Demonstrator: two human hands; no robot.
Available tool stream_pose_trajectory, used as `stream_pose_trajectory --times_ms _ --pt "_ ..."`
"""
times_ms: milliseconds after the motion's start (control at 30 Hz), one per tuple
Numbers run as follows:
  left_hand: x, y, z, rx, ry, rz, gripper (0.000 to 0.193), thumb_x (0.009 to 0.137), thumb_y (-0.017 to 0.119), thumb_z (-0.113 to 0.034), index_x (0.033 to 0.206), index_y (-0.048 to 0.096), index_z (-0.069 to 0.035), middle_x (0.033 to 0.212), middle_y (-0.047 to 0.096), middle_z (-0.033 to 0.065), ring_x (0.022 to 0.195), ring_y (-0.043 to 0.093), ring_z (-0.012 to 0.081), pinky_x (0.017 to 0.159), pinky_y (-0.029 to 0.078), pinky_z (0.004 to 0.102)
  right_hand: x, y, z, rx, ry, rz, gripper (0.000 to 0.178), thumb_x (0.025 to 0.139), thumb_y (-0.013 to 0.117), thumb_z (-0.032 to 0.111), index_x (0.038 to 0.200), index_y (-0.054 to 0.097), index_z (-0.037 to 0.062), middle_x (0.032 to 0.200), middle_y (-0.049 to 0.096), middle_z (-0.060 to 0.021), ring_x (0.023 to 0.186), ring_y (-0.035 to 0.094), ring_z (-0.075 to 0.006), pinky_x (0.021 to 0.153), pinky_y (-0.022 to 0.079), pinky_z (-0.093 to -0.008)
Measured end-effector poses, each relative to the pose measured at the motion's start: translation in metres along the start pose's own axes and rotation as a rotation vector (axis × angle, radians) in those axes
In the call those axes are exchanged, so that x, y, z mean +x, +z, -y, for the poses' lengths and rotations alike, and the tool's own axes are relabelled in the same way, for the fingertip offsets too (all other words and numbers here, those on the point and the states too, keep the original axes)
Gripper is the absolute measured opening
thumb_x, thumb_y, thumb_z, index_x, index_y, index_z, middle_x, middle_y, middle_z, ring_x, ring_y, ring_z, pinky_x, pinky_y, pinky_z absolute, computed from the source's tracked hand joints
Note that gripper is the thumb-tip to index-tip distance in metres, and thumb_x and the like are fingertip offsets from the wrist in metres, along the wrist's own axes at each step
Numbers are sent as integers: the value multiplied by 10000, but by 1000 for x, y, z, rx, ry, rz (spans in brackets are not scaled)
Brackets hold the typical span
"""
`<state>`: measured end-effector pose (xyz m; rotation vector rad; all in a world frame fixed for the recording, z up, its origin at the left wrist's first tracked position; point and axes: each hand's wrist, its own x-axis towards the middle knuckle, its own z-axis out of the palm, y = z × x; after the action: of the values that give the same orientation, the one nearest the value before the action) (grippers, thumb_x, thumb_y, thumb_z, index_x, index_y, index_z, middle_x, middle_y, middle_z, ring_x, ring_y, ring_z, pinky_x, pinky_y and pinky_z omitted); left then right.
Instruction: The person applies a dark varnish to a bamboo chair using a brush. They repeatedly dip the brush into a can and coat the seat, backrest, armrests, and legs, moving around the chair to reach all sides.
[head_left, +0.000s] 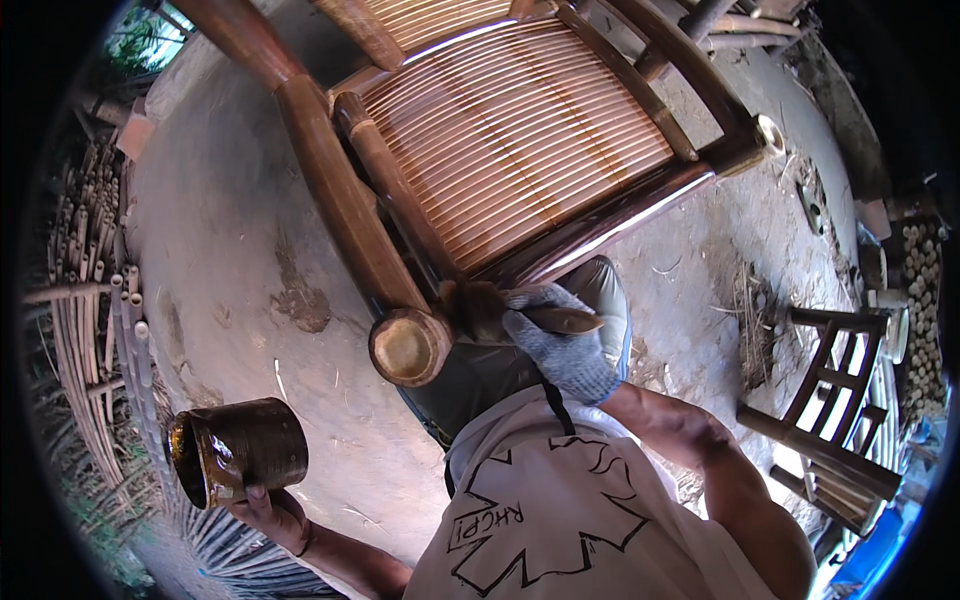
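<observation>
A glossy brown bamboo chair [520,130] with a slatted seat stands in front of me. In my gloved right hand [565,345] is a brush [480,308], its wooden handle gripped by the fingers. Its brown bristles meet the chair's front corner, close to the round cut end of a thick pole [408,346]. Out to the left, my bare left hand [270,515] holds a dark brown, varnish-smeared can [250,450] from below. The can is tilted, its mouth facing left; what is inside cannot be made out.
A small dark bamboo chair [830,410] stands at the right, near blue sheeting [885,550]. Bundles of bamboo poles [95,350] lie along the left side. Stacked cut bamboo [920,290] lines the far right. The floor [210,250] is bare concrete with stains and debris.
</observation>
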<state>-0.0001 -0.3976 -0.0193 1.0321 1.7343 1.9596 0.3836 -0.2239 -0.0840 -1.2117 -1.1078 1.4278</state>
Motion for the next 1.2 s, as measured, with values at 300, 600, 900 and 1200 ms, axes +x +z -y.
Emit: stream_pose_trajectory --times_ms 300,600,900,1200 --pt "9 27 -19 26 -6 82 851 859 753 -308 1521 303 -20 1489 422 154 1308 459 287 1109 366 442 67 -171 35 -103 -82 -327 266 917 697 185 1035 666 -52 775 675 -79 610 668 -166 523 553 -285" --pt "0 29 -14 -60 -38 90 871 848 766 -270 1530 283 -26 1504 408 153 1338 435 296 1128 351 456 177 -238 128 -1723 -180 -195 181 836 623 237 883 718 90 791 721 -158 743 719 -339 663 573 -462" --pt "-14 31 -31 -45 -13 82 773 847 760 -249 1475 376 -14 1426 489 127 1286 476 264 1107 364 437 92 -26 93 -1338 -448 450 248 850 628 280 1046 670 134 799 702 -122 736 708 -320 664 574 -443" --pt "-31 21 -38 -59 17 108 730 825 773 -231 1425 434 9 1386 505 144 1231 517 274 1057 426 431 -45 24 -11 256 -92 -96 100 903 690 60 980 631 79 885 624 -23 819 635 -117 698 543 -278"
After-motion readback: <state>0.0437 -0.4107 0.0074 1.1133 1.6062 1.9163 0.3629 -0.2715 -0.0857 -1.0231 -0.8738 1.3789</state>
